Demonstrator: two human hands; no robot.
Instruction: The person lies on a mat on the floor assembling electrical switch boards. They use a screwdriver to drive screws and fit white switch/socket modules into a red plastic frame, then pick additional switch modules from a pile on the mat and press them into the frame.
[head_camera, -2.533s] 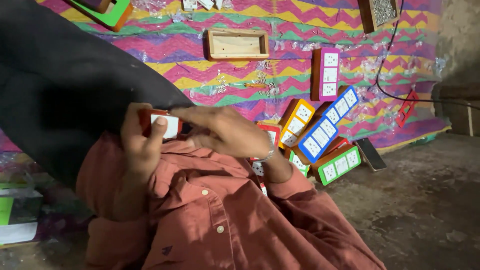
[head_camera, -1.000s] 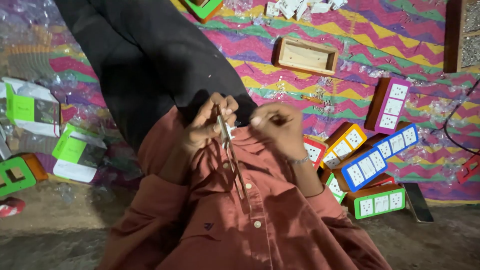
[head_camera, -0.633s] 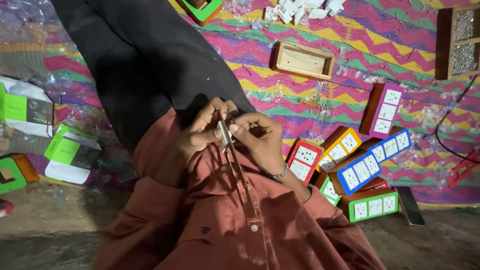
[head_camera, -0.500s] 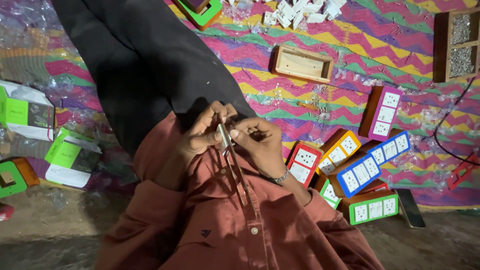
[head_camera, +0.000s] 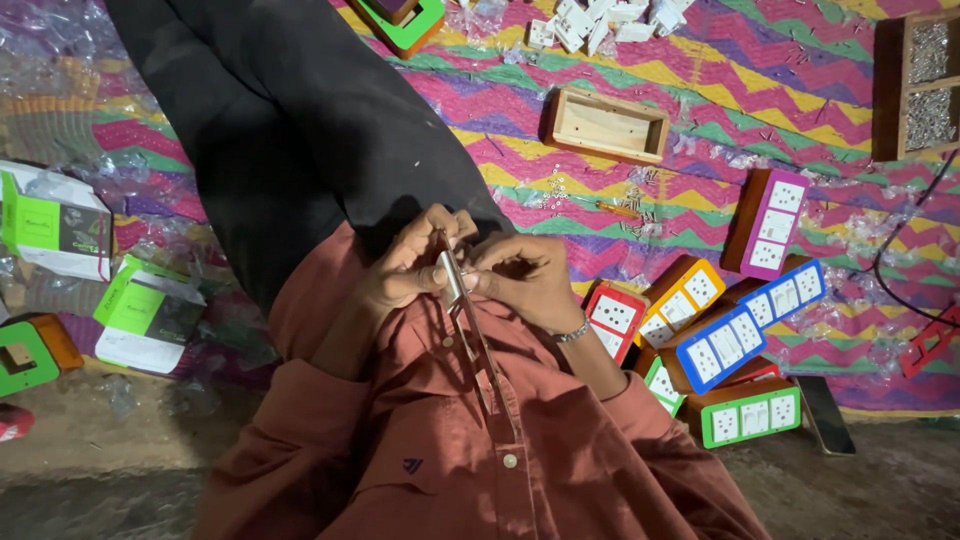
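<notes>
Left hand (head_camera: 405, 270), right hand (head_camera: 520, 280) pinching small metal piece (head_camera: 452, 272) near green-white cartons (head_camera: 150, 315).

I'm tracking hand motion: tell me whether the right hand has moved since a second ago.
Yes. The right hand has closed leftward onto the small metal piece held by the left hand; earlier it sat apart, nearer the red socket box.

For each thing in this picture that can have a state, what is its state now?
Left hand: closed on the small metal piece, at the chest.
Right hand: fingers pinching the same piece.
Small metal piece: held upright between both hands.
Open wooden box: lying flat, hollow side up, nothing visible inside.
Blue-framed switch board: tilted, leaning on the pile.
Green-framed switch board: face up, at the rug's edge.
Green carton: flaps open.
</notes>
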